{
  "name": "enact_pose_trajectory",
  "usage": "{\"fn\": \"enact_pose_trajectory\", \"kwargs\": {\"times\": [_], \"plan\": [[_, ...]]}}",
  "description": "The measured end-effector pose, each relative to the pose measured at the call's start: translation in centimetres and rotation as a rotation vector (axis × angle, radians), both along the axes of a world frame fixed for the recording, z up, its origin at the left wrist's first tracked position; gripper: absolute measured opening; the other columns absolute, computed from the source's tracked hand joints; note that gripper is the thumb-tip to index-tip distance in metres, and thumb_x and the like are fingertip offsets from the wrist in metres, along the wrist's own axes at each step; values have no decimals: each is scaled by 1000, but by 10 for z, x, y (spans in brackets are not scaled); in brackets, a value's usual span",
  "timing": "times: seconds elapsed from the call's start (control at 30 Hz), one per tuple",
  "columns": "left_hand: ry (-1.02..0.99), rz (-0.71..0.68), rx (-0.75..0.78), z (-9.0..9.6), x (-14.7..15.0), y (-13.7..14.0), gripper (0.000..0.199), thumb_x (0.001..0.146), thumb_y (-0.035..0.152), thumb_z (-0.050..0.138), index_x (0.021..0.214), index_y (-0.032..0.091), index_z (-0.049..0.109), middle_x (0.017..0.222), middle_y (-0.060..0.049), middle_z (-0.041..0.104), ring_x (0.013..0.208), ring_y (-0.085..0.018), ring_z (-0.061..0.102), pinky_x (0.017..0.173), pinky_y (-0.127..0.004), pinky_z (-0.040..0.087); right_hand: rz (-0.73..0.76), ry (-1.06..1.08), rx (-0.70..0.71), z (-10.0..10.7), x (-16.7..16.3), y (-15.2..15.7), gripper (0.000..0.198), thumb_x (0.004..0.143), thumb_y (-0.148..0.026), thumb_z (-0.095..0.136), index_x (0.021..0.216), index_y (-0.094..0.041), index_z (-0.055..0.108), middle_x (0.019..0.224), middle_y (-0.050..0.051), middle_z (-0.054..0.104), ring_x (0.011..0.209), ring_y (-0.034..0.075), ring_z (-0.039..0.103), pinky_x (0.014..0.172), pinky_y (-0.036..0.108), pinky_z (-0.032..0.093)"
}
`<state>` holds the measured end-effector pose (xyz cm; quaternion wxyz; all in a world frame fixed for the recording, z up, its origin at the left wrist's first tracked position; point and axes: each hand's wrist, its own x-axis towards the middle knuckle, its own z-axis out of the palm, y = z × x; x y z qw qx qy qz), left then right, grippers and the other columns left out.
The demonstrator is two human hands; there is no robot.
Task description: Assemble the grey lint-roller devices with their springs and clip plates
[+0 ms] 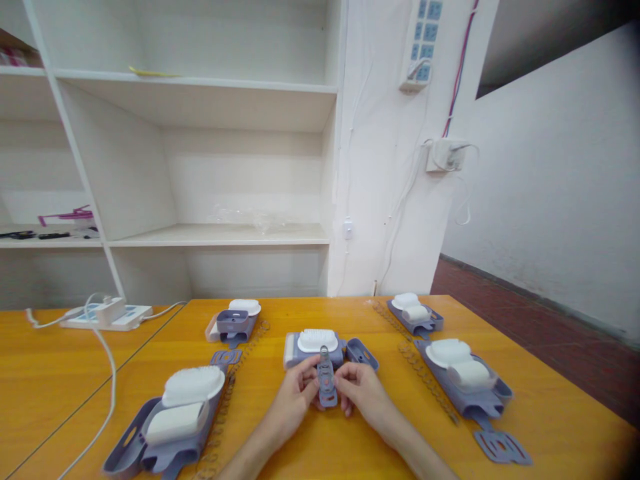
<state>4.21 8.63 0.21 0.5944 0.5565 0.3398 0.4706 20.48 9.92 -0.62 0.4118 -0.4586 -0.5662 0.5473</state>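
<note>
In the middle of the table, my left hand [296, 392] pinches the left edge of a narrow grey-blue plastic plate with cut-outs [327, 393]. My right hand [364, 392] has its thumb and fingers closed on the plate's right edge. A wire coil spring [324, 355] seems to lie along the plate, its top end sticking up; how the two are joined is too small to tell. Just beyond my hands sits a grey-purple plastic body with a white bristled brush head [317, 341] on top. Close by on its right stands an oval grey-purple cup [362, 353].
Similar sets with white brush heads [194, 385] [449, 353] and white rollers [471, 375] lie left and right. Rows of coil springs [430, 385] run beside them. A slotted plate [503, 447] lies front right. A corded power strip [107, 315] is at left; shelves [220, 235] stand behind.
</note>
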Motion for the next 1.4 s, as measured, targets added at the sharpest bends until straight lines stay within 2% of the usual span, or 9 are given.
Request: {"fn": "enact_pose_trajectory", "kwargs": {"times": [0.13, 0.43, 0.7, 1.0, 1.17, 1.4], "plan": [[-20, -24, -3, -1, -2, 1, 63, 71, 49, 67, 119, 12, 52, 80, -8, 61, 65, -16, 58, 57, -26, 45, -20, -19, -4, 1, -1, -1, 43, 63, -57, 63, 68, -16, 51, 43, -4, 53, 34, 8, 43, 36, 20, 34], [-43, -107, -8, -5, -7, 4, 62, 74, 43, 67, 124, 12, 48, 90, -12, 61, 73, -20, 60, 61, -29, 47, -14, -20, 24, -3, 0, -2, 40, 67, -55, 61, 71, -17, 51, 45, -3, 54, 35, 8, 45, 37, 19, 36], [-43, -78, -27, -5, -5, 5, 62, 73, 42, 68, 123, 11, 48, 84, -10, 60, 68, -18, 59, 59, -28, 47, -15, -60, 58, -8, -1, -1, 33, 72, -48, 58, 72, -17, 49, 45, -5, 52, 35, 7, 43, 35, 17, 34], [-5, -55, -19, -6, -4, 4, 65, 73, 50, 65, 121, 10, 51, 70, -5, 59, 55, -14, 55, 56, -27, 46, -56, -80, 102, -7, -2, -4, 28, 74, -44, 57, 72, -16, 50, 44, -5, 51, 34, 7, 44, 35, 17, 35], [-19, -58, -14, -4, -6, 2, 61, 73, 47, 66, 119, 10, 52, 81, -9, 62, 66, -16, 59, 61, -28, 47, 9, -86, 65, -4, 2, -3, 25, 72, -40, 58, 70, -16, 52, 43, -5, 52, 33, 7, 44, 34, 18, 36], [-9, -56, -14, 2, -5, -2, 58, 72, 38, 70, 119, 12, 51, 88, -10, 63, 74, -17, 60, 66, -28, 48, 23, -61, 39, 1, 6, -3, 25, 70, -39, 60, 70, -15, 56, 45, -3, 55, 35, 8, 47, 37, 18, 39]]}}
